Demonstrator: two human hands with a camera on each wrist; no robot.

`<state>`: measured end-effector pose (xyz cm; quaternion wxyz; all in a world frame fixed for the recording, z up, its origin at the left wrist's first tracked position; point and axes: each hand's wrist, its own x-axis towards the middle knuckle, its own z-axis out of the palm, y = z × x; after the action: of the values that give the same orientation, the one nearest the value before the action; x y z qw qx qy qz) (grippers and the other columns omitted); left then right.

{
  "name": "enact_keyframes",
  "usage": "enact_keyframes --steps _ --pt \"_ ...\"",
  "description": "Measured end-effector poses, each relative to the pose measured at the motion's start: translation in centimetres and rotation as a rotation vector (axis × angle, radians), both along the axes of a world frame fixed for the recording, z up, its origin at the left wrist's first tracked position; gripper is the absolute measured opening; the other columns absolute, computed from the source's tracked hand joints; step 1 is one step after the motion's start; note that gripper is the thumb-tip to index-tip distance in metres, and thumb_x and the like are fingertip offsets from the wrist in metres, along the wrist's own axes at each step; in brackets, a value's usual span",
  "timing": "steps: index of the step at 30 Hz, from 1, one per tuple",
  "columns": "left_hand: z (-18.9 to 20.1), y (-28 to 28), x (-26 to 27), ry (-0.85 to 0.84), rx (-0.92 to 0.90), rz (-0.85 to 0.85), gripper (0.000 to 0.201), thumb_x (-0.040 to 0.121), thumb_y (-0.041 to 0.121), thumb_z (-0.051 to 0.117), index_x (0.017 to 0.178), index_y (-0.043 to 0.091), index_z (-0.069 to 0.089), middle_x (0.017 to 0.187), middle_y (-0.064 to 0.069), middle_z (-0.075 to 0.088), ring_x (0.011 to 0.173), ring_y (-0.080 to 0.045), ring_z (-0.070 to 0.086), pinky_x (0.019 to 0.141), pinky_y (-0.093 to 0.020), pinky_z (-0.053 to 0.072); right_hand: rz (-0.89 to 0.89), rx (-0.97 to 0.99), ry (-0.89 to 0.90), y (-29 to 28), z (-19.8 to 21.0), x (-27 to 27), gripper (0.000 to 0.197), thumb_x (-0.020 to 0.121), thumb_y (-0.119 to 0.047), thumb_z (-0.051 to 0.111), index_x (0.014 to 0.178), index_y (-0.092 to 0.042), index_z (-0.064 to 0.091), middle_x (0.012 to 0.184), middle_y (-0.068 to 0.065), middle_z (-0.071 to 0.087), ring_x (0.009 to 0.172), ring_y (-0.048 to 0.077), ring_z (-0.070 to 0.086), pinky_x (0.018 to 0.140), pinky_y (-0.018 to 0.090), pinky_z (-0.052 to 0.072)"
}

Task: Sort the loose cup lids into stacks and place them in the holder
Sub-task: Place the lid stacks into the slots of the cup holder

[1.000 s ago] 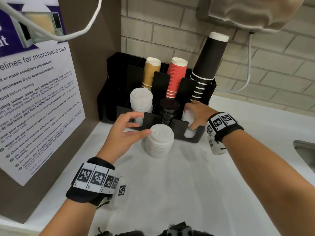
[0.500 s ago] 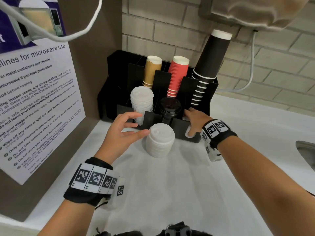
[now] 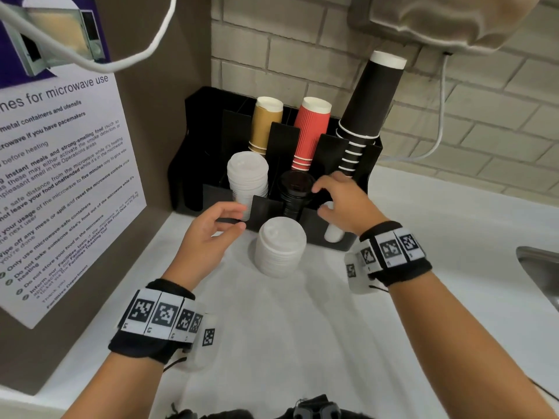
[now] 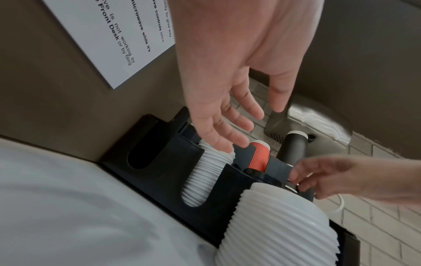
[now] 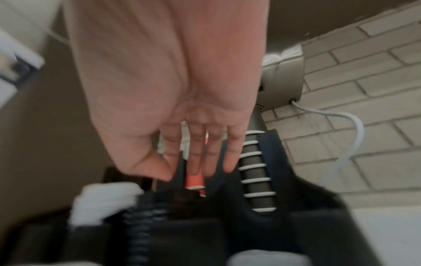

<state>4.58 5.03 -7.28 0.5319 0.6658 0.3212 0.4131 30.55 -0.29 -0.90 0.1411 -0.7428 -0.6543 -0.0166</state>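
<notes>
A loose stack of white lids (image 3: 279,246) stands on the white counter just in front of the black holder (image 3: 205,195). The holder's front slots carry a tall white lid stack (image 3: 247,176), a black lid stack (image 3: 295,189) and a short white lid stack (image 3: 332,234). My left hand (image 3: 240,217) hovers open to the left of the loose stack, at the holder's front wall, holding nothing. My right hand (image 3: 319,201) hangs open over the right slot, fingers beside the black lids. The left wrist view shows the loose stack (image 4: 280,225) close below my left hand (image 4: 255,126). The right wrist view is blurred.
Tan cups (image 3: 266,122), red cups (image 3: 311,131) and tall black cups (image 3: 369,104) fill the holder's back slots. A poster (image 3: 60,176) covers the left wall panel. A sink (image 3: 538,267) lies at the right edge. A wall appliance (image 3: 438,19) hangs overhead with a cable.
My right hand has lifted out of the right slot, leaving white lids there, and shifted left toward the black lids. My left hand has stayed nearly still.
</notes>
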Motion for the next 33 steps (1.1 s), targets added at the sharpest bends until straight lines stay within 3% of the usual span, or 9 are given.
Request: enact_keyframes --steps 3,5,8,16,20,22,25,28,33 --pt "-0.4 0.2 -0.1 0.0 0.003 0.004 0.033 0.092 0.003 0.059 0.103 0.033 0.064 0.098 0.017 0.067 0.092 -0.007 0.063 0.087 -0.024 0.047 0.14 -0.093 0.159 -0.6 -0.6 -3.5 0.042 0.082 -0.015 0.068 0.123 -0.013 0.057 0.118 0.011 0.052 0.107 0.026 0.054 0.092 0.035 0.046" --pt "-0.5 0.2 -0.1 -0.007 -0.002 0.002 0.034 0.092 0.001 0.058 0.102 0.032 0.065 0.096 0.019 0.067 0.092 -0.011 0.064 0.087 -0.027 0.049 0.141 -0.228 0.186 -0.5 -1.9 -5.2 0.059 0.08 -0.034 0.074 0.132 -0.022 0.05 0.125 0.007 0.047 0.112 0.023 0.05 0.097 0.032 0.043" --pt "-0.4 0.0 -0.3 -0.008 0.006 0.001 0.034 0.092 0.002 0.058 0.103 0.033 0.064 0.098 0.015 0.066 0.088 -0.009 0.064 0.086 -0.026 0.049 0.097 -0.271 0.181 0.1 -3.8 -6.3 0.08 0.068 -0.048 0.08 0.136 -0.03 0.042 0.13 0.004 0.041 0.115 0.025 0.047 0.099 0.04 0.044" --pt "0.0 -0.4 -0.8 -0.013 0.001 0.008 0.032 0.091 0.002 0.059 0.104 0.03 0.063 0.101 0.009 0.064 0.08 -0.001 0.06 0.083 -0.019 0.047 0.061 -0.252 0.219 1.2 -5.2 -6.3 0.081 0.064 -0.038 0.082 0.133 -0.029 0.041 0.121 0.003 0.04 0.108 0.027 0.049 0.093 0.037 0.047" --pt "0.1 -0.7 -0.5 0.001 -0.011 -0.005 0.033 0.088 0.006 0.066 0.109 0.03 0.061 0.107 0.007 0.063 0.083 0.001 0.062 0.078 -0.021 0.045 0.044 -0.116 0.319 0.5 -3.7 -6.0 0.076 0.066 -0.034 0.083 0.131 -0.027 0.046 0.121 0.004 0.044 0.109 0.023 0.048 0.086 0.027 0.039" --pt "0.2 -1.3 0.0 0.007 -0.042 -0.051 0.048 0.079 0.02 0.077 0.122 0.033 0.057 0.118 0.007 0.06 0.096 0.001 0.062 0.079 -0.023 0.048 0.07 -0.01 0.443 -0.3 -2.6 -6.3 0.072 0.067 -0.033 0.085 0.129 -0.027 0.048 0.12 0.001 0.048 0.108 0.016 0.048 0.084 0.023 0.038" --pt "0.4 -2.3 1.2 -0.021 -0.083 -0.156 0.092 0.062 0.034 0.082 0.143 0.038 0.038 0.142 0.007 0.048 0.126 -0.011 0.051 0.099 -0.034 0.049 0.163 0.059 0.767 -1.9 -1.2 -7.7 0.063 0.072 -0.03 0.083 0.124 -0.035 0.047 0.116 -0.009 0.056 0.103 0.006 0.057 0.084 0.015 0.048" --pt "0.8 -2.9 2.0 -0.1 -0.086 -0.207 0.102 0.065 0.029 0.085 0.149 0.039 0.029 0.146 0.006 0.045 0.129 -0.013 0.051 0.103 -0.042 0.048 0.222 0.071 0.978 -3.3 -0.6 -8.8 0.055 0.075 -0.033 0.08 0.121 -0.039 0.05 0.117 -0.004 0.059 0.104 0.013 0.063 0.091 0.032 0.054" --pt "1.4 -2.7 1.5 -0.123 -0.073 -0.298 0.096 0.06 0.025 0.088 0.142 0.043 0.04 0.138 0.007 0.052 0.117 -0.017 0.062 0.093 -0.039 0.055 0.263 0.052 1.143 -5.0 -0.4 -8.0 0.06 0.074 -0.037 0.073 0.13 -0.036 0.053 0.123 0.005 0.061 0.114 0.022 0.061 0.099 0.044 0.049"
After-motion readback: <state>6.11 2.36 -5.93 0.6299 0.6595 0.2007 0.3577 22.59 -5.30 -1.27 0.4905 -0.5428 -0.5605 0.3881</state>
